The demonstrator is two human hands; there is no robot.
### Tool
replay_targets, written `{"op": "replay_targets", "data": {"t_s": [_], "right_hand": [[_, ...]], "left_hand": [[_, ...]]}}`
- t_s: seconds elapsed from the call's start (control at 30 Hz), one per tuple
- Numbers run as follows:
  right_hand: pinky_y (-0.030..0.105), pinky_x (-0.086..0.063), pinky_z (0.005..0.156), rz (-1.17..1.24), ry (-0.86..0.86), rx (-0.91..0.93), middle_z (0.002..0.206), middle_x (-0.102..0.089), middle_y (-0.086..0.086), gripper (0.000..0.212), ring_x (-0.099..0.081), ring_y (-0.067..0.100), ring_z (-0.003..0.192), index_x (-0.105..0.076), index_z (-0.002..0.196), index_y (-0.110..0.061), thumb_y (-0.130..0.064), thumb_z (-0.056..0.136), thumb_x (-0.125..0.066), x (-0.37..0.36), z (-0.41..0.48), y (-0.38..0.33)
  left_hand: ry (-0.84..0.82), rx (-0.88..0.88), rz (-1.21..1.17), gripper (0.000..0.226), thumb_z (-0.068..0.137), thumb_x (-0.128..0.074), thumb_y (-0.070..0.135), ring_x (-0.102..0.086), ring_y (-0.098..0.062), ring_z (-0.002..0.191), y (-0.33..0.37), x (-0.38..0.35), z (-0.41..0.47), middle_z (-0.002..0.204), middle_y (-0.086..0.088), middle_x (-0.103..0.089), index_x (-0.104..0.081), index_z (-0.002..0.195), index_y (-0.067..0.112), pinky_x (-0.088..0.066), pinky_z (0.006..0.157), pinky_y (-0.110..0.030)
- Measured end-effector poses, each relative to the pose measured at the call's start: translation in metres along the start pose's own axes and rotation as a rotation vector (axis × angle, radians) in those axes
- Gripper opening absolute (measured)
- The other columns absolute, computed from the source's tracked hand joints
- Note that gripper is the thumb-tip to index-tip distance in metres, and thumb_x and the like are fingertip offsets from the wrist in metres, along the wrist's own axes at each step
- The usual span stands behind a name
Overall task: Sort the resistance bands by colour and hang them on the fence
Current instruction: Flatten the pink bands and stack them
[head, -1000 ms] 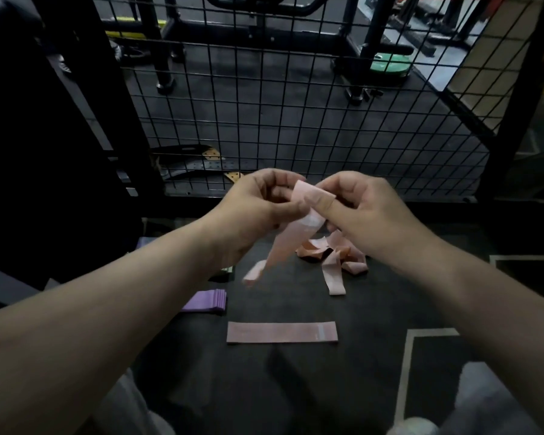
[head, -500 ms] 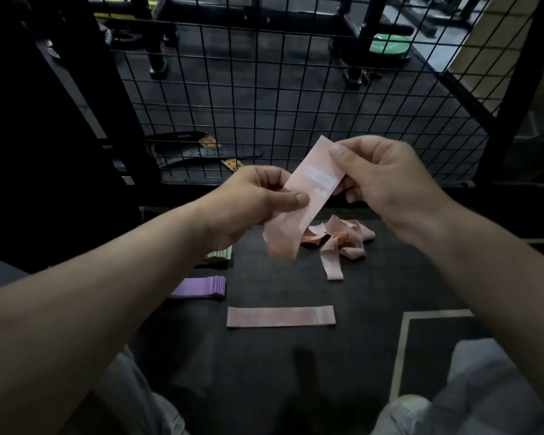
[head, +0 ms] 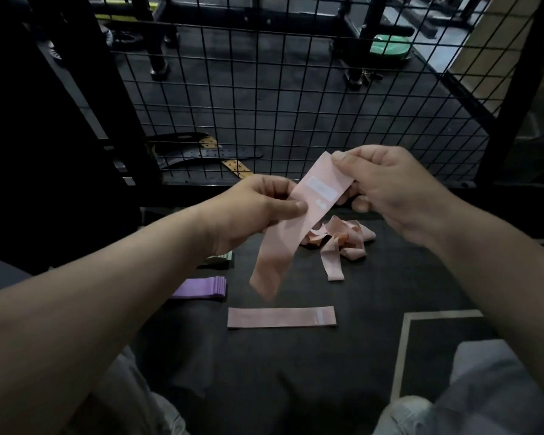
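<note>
Both hands, left hand [head: 252,211] and right hand [head: 387,186], pinch a pale pink fabric resistance band [head: 292,227] above the dark rubber floor [head: 296,372]; black wire-mesh fence [head: 296,105] stands just beyond.

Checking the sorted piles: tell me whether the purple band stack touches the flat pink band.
Apart. The head view shows bare dark floor between the purple band stack and the flat pink band.
</note>
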State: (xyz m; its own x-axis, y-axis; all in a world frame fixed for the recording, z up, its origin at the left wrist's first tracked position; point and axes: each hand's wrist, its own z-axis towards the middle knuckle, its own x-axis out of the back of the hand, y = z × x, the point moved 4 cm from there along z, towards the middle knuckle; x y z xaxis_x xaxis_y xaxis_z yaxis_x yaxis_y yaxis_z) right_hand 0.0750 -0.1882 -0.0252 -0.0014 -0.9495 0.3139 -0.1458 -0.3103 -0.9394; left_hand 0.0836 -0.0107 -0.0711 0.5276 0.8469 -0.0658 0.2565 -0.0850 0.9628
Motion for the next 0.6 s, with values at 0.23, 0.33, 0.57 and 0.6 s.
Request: {"op": "replay_targets", "data": {"t_s": [0.23,0.33,0.57,0.6], "right_hand": [[0.019,-0.042,0.049,-0.04,0.074,0.026,0.08,-0.071,0.001,0.017,-0.061,0.01,0.067,-0.071,0.088,-0.018,-0.033,0.095,-0.064,0.005,0.0,0.001],[0.019,-0.045,0.052,-0.031,0.144,0.065,0.082,-0.071,-0.001,0.015,-0.061,0.006,0.067,-0.069,0.087,-0.021,-0.034,0.095,-0.064,0.017,0.001,-0.003],[0.022,-0.049,0.055,-0.038,0.332,0.005,0.09,-0.071,-0.003,0.01,-0.065,0.009,0.074,-0.068,0.09,-0.025,-0.034,0.093,-0.067,0.064,0.002,0.022],[0.022,-0.048,0.054,-0.015,0.338,-0.034,0.092,-0.071,-0.001,0.01,-0.065,0.01,0.073,-0.068,0.091,-0.024,-0.033,0.093,-0.067,0.067,0.001,0.027]], "left_hand": [[-0.054,0.007,0.034,0.006,0.09,-0.065,0.006,-0.065,-0.021,0.078,0.0,0.0,0.0,0.089,-0.011,-0.069,-0.069,0.094,0.009,-0.052,0.073,-0.033],[-0.052,0.025,0.057,0.005,0.088,-0.069,0.005,-0.065,-0.02,0.076,-0.003,0.003,0.0,0.088,-0.01,-0.069,-0.07,0.09,0.01,-0.049,0.074,-0.035],[-0.134,0.209,0.307,0.008,0.082,-0.077,0.015,-0.063,-0.015,0.068,-0.029,0.027,-0.011,0.078,-0.002,-0.07,-0.071,0.085,0.01,-0.049,0.059,-0.025],[-0.135,0.249,0.345,0.007,0.083,-0.076,0.016,-0.063,-0.013,0.066,-0.032,0.031,-0.015,0.077,-0.002,-0.07,-0.072,0.085,0.01,-0.049,0.056,-0.023]]}}
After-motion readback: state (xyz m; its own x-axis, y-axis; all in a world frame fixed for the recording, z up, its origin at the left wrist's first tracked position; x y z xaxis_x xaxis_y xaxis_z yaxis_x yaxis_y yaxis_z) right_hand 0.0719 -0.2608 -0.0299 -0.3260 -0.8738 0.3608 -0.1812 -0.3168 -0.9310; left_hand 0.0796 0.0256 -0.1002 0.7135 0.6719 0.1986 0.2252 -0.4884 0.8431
